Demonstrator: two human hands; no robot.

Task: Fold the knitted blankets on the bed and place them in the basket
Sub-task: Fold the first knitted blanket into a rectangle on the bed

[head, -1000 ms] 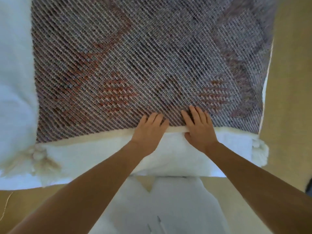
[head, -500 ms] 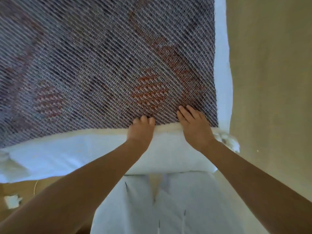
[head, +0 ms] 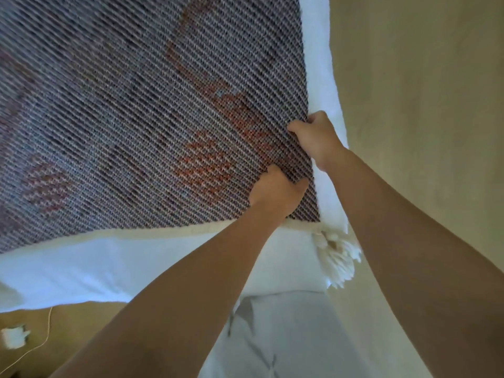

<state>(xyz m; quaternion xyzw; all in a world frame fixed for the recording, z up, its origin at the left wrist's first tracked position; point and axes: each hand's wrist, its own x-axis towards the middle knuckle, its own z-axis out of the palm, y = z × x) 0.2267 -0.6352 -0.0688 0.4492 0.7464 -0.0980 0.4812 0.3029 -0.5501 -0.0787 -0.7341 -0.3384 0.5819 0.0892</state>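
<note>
Beige floor [head: 422, 77] wraps the white bed [head: 81, 268]; no basket in view. Knitted blanket [head: 136, 105] lies spread flat on it, covering most of the mattress: coarse diagonal rib, grey-purple with rust-red motifs, cream border, cream tassel [head: 338, 257] hanging off the near right corner, just below both wrists. Right hand [head: 319, 140] is curled tight on the blanket's right edge, fingers [head: 297, 129] hooked over the knit. Left hand [head: 275, 195] is bunched into the fabric just inboard of that, thumb and fingers pinching a tuck. My read: first fold just starting, nothing folded yet. Next move needs both grips held while the right edge lifts and carries across; loose knit will likely stretch and sag, so keep the edge taut. Off to the far left on the floor: small white plug [head: 13, 336] with cord.
</note>
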